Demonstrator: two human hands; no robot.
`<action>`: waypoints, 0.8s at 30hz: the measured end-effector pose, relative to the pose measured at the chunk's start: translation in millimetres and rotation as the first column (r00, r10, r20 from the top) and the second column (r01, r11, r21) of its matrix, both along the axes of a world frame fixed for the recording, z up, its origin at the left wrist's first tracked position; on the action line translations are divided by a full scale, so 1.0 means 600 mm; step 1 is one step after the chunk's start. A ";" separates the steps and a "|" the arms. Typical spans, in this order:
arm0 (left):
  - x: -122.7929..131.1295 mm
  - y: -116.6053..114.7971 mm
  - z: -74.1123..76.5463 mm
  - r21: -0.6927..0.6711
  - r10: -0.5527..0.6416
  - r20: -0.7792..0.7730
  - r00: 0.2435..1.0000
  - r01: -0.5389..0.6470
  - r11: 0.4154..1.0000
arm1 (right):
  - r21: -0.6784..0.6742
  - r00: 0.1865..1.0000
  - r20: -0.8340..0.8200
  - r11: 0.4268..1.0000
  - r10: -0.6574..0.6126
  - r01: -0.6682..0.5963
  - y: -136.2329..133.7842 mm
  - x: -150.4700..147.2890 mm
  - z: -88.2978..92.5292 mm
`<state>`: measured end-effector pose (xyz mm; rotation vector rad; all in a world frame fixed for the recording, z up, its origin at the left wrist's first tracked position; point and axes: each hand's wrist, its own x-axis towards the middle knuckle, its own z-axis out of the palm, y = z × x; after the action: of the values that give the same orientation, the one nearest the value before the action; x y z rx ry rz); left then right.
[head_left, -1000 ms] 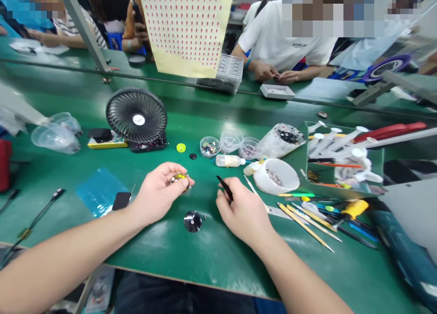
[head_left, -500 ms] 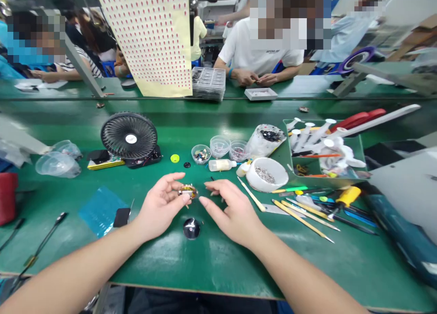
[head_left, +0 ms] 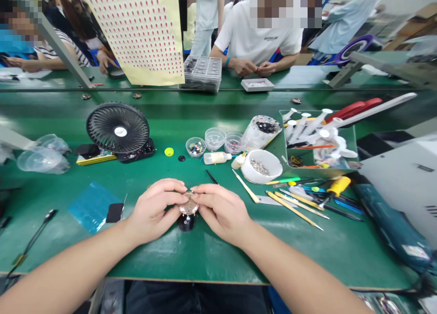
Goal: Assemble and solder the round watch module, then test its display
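A small round metallic watch case (head_left: 189, 205) is held between my two hands above the green bench. My left hand (head_left: 157, 208) grips its left side, fingers curled and thumb beneath. On the other side, the fingers and thumb of my right hand (head_left: 221, 209) close on its right edge. Just below the case, partly covered by it, a black round disc (head_left: 186, 223) lies on the bench. A thin black tool (head_left: 212, 177) lies beyond my right hand.
A black fan (head_left: 118, 127) stands at the back left, near a blue sheet (head_left: 94, 207). Small cups (head_left: 215, 139), a white bowl (head_left: 261, 166) and a green tray (head_left: 353, 145) are behind. Several tools lie right. Across the bench sits a person (head_left: 261, 41).
My right hand has moved in and closed on the watch case. The case is turned with its round face showing, nearer the black disc. The view has shifted slightly.
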<state>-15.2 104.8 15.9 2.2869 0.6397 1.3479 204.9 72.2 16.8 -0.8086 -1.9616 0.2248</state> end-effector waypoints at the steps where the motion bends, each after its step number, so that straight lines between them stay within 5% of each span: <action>1: 0.000 0.000 0.001 -0.010 -0.003 -0.001 1.000 0.003 1.000 | -0.008 1.000 0.000 1.000 -0.001 0.001 0.001 -0.001 0.001; 5: 0.003 -0.003 0.000 -0.328 0.077 0.099 0.992 -0.041 0.944 | -0.107 0.999 0.032 0.993 -0.040 0.043 0.005 0.004 0.008; 10: 0.015 0.008 0.008 -0.743 0.308 0.331 0.892 0.046 0.667 | -0.177 0.881 0.392 0.962 0.263 -0.209 0.002 0.013 0.019; 15: 0.020 0.018 0.015 -0.802 0.329 0.392 0.859 0.143 0.580 | -0.055 0.779 0.600 0.981 0.180 -0.184 -0.015 -0.002 0.012; 20: 0.022 0.014 0.017 -0.808 0.301 0.415 0.858 0.195 0.556 | -0.021 0.828 0.545 0.989 0.134 -0.146 -0.011 -0.004 0.011; 24: 0.023 0.013 0.019 -0.825 0.299 0.424 0.855 0.228 0.517 | -0.165 0.919 0.380 0.985 0.101 -0.040 -0.009 0.002 0.014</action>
<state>-1.2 112.9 27.3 1.0212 0.8960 1.1768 205.8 66.7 25.4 -0.9380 -2.3727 0.2789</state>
